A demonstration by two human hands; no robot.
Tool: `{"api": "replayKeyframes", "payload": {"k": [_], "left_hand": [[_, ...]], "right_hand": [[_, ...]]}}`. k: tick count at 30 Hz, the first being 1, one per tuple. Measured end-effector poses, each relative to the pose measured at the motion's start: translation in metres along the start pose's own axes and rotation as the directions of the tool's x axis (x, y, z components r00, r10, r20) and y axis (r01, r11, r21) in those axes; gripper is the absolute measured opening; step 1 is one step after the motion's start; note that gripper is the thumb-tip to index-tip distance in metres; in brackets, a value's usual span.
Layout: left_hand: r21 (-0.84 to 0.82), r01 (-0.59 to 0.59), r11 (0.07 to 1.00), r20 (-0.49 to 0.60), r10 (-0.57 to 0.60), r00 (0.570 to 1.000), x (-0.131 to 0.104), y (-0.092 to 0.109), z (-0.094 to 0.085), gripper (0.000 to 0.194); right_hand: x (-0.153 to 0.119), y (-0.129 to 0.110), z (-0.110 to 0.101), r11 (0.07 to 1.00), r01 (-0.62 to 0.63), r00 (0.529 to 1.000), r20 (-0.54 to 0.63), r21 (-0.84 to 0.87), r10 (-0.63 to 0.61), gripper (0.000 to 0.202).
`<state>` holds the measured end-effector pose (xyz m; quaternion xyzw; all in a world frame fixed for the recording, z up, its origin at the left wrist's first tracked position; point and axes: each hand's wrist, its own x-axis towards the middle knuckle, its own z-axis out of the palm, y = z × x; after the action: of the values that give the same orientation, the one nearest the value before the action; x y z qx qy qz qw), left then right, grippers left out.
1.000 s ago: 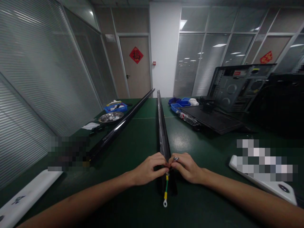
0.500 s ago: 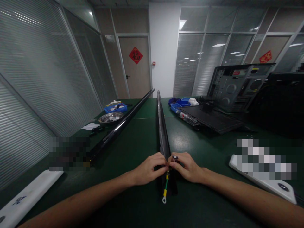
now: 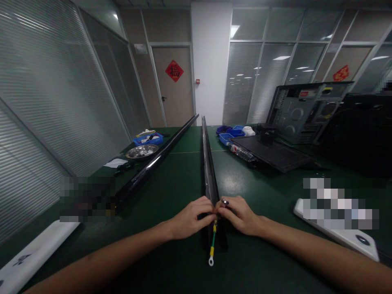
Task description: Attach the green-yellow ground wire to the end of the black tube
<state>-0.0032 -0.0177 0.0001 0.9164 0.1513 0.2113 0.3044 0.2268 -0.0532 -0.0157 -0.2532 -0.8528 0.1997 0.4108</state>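
My left hand [image 3: 194,217] and my right hand [image 3: 237,214] meet over the near end of a long dark channel-shaped rail [image 3: 208,163]. Fingers and thumbs of both are pinched together there; whatever lies between the fingertips is too small to make out. A ring shows on my right hand. Just below the fingertips hangs a short green wire [image 3: 213,240] with yellow sleeves and a metal ring terminal at its lower end. Its upper end reaches the fingertips.
A second long dark rail [image 3: 153,163] lies slanting on the green table [image 3: 171,183]. Left of it are a metal bowl [image 3: 142,151] and a blue basket [image 3: 148,139]. Blue bins [image 3: 226,139], a black panel [image 3: 272,153] and an open computer case [image 3: 301,114] stand right.
The ring terminal at the end of the wire has shifted slightly lower. Both hands keep nearly the same pose at the rail end.
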Motion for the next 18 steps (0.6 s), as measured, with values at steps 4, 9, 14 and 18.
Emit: {"api": "replayKeyframes", "payload": {"k": [4, 9, 14, 18], "left_hand": [[-0.005, -0.002, 1.0, -0.004, 0.002, 1.0, 0.0012, 0.0025, -0.001, 0.019], [-0.002, 0.024, 1.0, -0.014, -0.024, 1.0, 0.0014, 0.0051, -0.0007, 0.017], [-0.003, 0.016, 1.0, -0.009, -0.016, 1.0, 0.0003, 0.003, -0.0001, 0.017], [-0.005, 0.009, 1.0, 0.016, -0.009, 1.0, -0.0007, 0.0004, -0.0004, 0.02]], "right_hand": [[-0.0002, 0.0012, 0.0001, 0.999, 0.031, 0.999, -0.012, 0.038, -0.03, 0.025], [-0.0008, 0.0037, 0.0001, 0.998, 0.05, 0.999, 0.008, 0.048, -0.051, 0.027], [0.0003, 0.0027, 0.0004, 0.998, 0.03, 1.0, 0.001, 0.05, -0.03, 0.025], [0.0009, 0.0023, 0.0011, 0.999, 0.016, 1.0, 0.002, 0.04, -0.016, 0.024]]}}
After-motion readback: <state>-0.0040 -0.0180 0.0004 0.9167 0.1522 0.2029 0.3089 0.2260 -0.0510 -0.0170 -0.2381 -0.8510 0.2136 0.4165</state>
